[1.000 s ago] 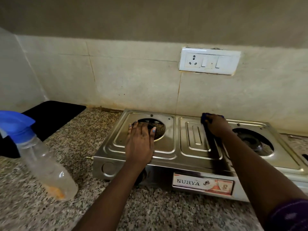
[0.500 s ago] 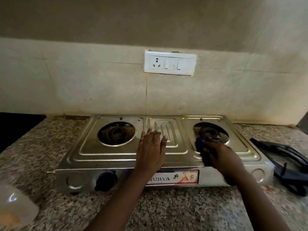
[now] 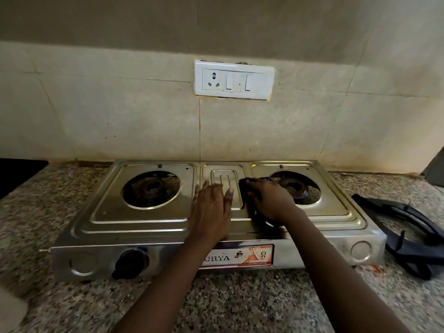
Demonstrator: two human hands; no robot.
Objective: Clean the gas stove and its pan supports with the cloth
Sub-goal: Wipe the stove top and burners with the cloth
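Since half a second ago the left hand (image 3: 211,207) has stayed flat, fingers straight, on the stove (image 3: 141,219) middle. The right hand (image 3: 270,199) has slid the blue cloth (image 3: 245,183) from the right burner's (image 3: 294,187) front edge leftward onto the centre panel, fingers curled over it. Pan supports (image 3: 415,233) lie on the counter (image 3: 240,301), right of the stove.

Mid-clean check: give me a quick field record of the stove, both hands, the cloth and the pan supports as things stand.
stove: steel two-burner gas stove on granite counter, both burner wells bare
left hand: left hand flat on the stove top, centre panel, fingers straight
right hand: right hand pressing the cloth, beside the right burner
cloth: dark blue cloth under the right hand's fingers
pan supports: black pan supports off the stove, on the counter at its right
knob: one black knob, front left
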